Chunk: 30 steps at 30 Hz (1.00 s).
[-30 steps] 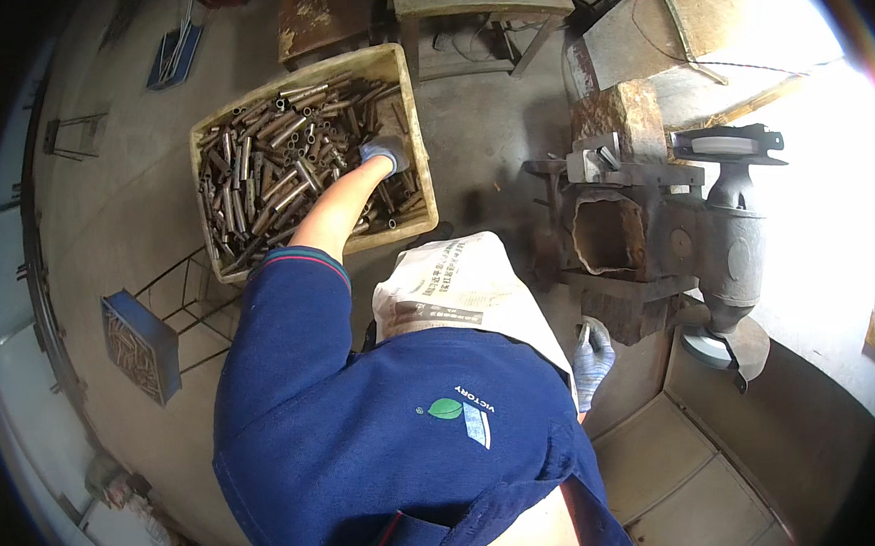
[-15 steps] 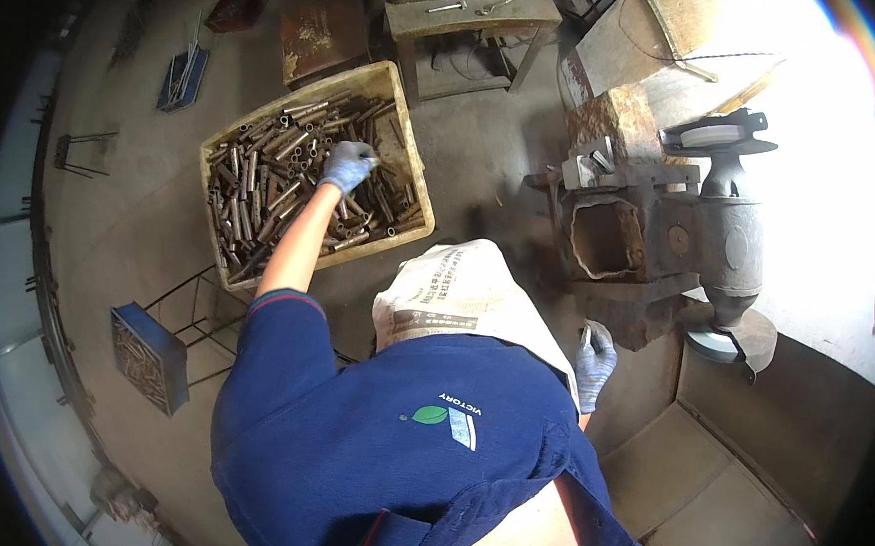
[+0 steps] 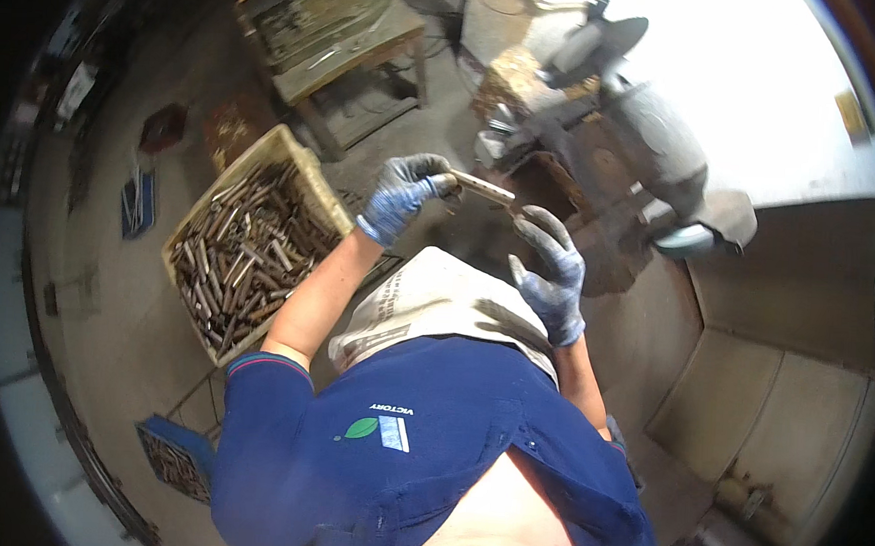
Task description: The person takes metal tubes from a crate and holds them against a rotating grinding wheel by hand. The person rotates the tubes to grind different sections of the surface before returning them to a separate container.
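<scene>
A short metal tube (image 3: 485,186), marked with dark spots, is held at one end by my left hand (image 3: 402,195), which wears a grey-and-blue work glove. Its free end points right, toward my right hand (image 3: 552,278). That hand is gloved too; its fingers and thumb are spread, close to the tube's end, and it holds nothing that I can see. At left stands a cream plastic bin (image 3: 317,178), heaped with loose metal tubes (image 3: 243,255) much like the held one.
A bench grinder (image 3: 658,141) stands at the right, with one wheel (image 3: 688,241) at its near end and another at the far end. Beyond the bin is a worn worktable (image 3: 364,50). A blue crate (image 3: 171,457) of small pieces sits at the lower left.
My left hand has come out of the bin and moved right, holding a tube. My right hand has risen from beside my body toward it. The view has turned toward the right.
</scene>
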Each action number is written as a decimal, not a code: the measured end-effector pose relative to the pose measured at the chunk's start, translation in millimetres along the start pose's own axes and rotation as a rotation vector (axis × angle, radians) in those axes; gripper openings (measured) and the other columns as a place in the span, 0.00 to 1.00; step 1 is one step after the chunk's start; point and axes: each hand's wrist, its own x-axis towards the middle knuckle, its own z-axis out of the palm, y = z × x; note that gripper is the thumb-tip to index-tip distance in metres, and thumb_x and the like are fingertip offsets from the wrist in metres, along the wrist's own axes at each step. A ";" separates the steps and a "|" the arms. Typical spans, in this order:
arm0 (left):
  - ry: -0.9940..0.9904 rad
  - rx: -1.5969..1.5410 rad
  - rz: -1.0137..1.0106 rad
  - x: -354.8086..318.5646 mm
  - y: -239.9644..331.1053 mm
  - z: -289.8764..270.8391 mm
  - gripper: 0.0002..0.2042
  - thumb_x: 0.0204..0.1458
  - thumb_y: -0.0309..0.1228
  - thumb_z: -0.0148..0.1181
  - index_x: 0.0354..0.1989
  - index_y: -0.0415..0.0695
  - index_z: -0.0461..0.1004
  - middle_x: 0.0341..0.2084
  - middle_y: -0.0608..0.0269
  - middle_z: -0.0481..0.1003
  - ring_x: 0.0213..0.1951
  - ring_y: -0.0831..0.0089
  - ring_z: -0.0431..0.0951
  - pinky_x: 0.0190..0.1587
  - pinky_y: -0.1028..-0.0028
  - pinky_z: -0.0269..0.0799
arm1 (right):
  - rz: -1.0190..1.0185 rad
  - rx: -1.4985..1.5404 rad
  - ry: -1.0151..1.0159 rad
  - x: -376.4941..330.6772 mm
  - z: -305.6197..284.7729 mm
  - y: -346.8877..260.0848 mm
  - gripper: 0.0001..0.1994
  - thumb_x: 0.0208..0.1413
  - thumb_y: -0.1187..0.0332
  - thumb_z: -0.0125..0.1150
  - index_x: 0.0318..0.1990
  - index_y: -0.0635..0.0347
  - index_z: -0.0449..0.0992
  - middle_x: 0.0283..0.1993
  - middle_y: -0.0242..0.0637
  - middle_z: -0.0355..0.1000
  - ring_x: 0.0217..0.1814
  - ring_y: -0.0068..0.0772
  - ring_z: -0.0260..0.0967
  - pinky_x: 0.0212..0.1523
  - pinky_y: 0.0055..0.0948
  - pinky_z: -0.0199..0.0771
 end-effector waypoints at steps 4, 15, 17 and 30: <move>-0.125 -0.091 -0.154 14.6 -41.0 55.3 0.07 0.49 0.24 0.58 0.35 0.34 0.73 0.27 0.58 0.75 0.30 0.73 0.76 0.35 0.72 0.76 | -0.009 -0.052 0.162 -27.3 -25.4 17.8 0.22 0.33 0.75 0.68 0.42 0.63 0.75 0.49 0.46 0.66 0.50 0.42 0.68 0.48 0.31 0.71; -0.332 0.032 -0.354 33.6 -93.4 156.0 0.07 0.50 0.25 0.58 0.35 0.35 0.73 0.27 0.60 0.75 0.30 0.74 0.76 0.34 0.74 0.76 | 0.235 -0.103 0.497 -101.0 -74.0 61.3 0.16 0.39 0.76 0.66 0.40 0.64 0.77 0.45 0.42 0.68 0.49 0.38 0.67 0.50 0.28 0.66; -0.357 0.108 -0.333 38.2 -99.4 169.7 0.07 0.50 0.25 0.58 0.35 0.34 0.73 0.27 0.60 0.76 0.30 0.75 0.76 0.35 0.74 0.76 | 0.275 -0.012 0.572 -111.2 -75.3 71.8 0.15 0.41 0.77 0.64 0.41 0.64 0.77 0.44 0.41 0.68 0.49 0.36 0.66 0.50 0.27 0.66; -0.516 0.114 -0.430 104.8 -160.3 210.6 0.07 0.50 0.22 0.58 0.37 0.34 0.74 0.27 0.62 0.76 0.29 0.80 0.75 0.35 0.79 0.74 | 0.468 0.098 0.884 -105.9 -91.0 102.9 0.11 0.51 0.82 0.53 0.41 0.65 0.77 0.47 0.37 0.66 0.52 0.28 0.63 0.53 0.22 0.62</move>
